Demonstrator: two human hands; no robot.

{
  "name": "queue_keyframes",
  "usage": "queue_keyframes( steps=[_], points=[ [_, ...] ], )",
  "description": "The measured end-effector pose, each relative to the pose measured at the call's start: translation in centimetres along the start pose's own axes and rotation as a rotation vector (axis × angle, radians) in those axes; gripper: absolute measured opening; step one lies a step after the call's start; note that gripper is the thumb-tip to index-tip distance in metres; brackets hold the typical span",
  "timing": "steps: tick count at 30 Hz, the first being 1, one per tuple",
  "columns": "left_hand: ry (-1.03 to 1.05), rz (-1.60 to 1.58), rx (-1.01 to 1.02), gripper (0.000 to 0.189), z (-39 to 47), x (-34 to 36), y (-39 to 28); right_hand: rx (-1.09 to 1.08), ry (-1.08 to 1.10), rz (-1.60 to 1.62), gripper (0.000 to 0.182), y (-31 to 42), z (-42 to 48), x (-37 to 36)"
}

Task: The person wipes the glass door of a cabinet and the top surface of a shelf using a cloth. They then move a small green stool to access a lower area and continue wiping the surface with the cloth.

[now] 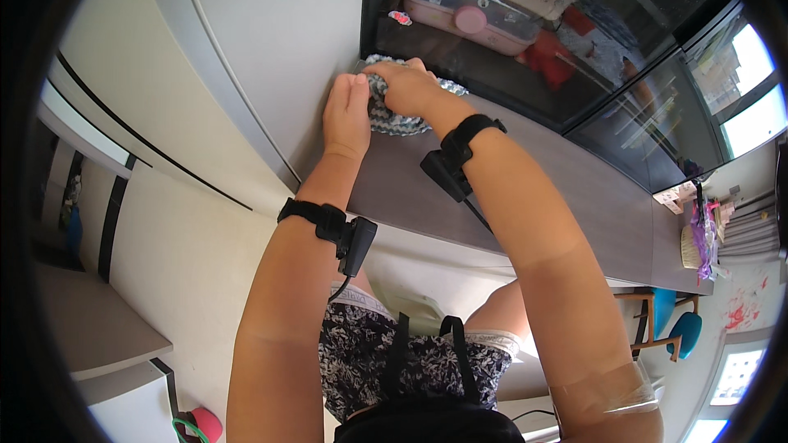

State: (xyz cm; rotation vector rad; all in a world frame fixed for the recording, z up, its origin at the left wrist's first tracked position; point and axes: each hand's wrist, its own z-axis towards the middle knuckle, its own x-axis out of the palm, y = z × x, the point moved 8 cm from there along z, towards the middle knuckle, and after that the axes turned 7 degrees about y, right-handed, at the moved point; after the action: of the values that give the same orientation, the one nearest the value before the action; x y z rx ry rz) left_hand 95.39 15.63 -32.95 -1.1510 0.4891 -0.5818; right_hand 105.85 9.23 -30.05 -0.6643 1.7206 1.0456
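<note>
A grey-and-white striped knitted or woven textile piece (400,124) lies on the brown countertop (425,191), in the corner between the white panel and the dark glass-fronted cabinet. My left hand (348,111) is at its left edge, fingers bent and pointing away from me, palm side partly hidden. Over the textile rests my right hand (406,86), its fingers curled and its index finger reaching to my left fingertips. Whether either hand grips the fabric cannot be made out. Each forearm wears a black strap with a small black device and a cable.
Behind the hands stands the glass-fronted cabinet (468,64) with pink lidded boxes inside. A tall white panel (277,31) borders the left. Farther right along the counter are a basket (689,246) with purple wrapping and, below, a wooden chair (652,320) with blue upholstery.
</note>
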Motion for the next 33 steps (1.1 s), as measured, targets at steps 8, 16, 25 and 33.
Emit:
queue_keyframes(
  steps=[8,16,25,33],
  points=[
    [0.080,-0.087,-0.082,0.048,-0.2,0.1,0.2,-0.378,0.097,0.165,0.056,0.4,-8.3,2.2],
    [0.112,-0.005,-0.108,0.040,-0.3,0.3,0.4,-0.433,0.676,0.353,0.056,1.1,-20.1,1.3],
    [0.136,0.084,-0.169,0.017,0.3,1.6,1.3,0.169,-0.011,0.017,0.060,-11.6,-16.4,-0.9],
    [0.069,-0.255,-0.328,0.015,3.2,4.5,-0.4,0.379,-0.085,-0.182,0.061,-10.9,-12.6,-0.8]
  ],
)
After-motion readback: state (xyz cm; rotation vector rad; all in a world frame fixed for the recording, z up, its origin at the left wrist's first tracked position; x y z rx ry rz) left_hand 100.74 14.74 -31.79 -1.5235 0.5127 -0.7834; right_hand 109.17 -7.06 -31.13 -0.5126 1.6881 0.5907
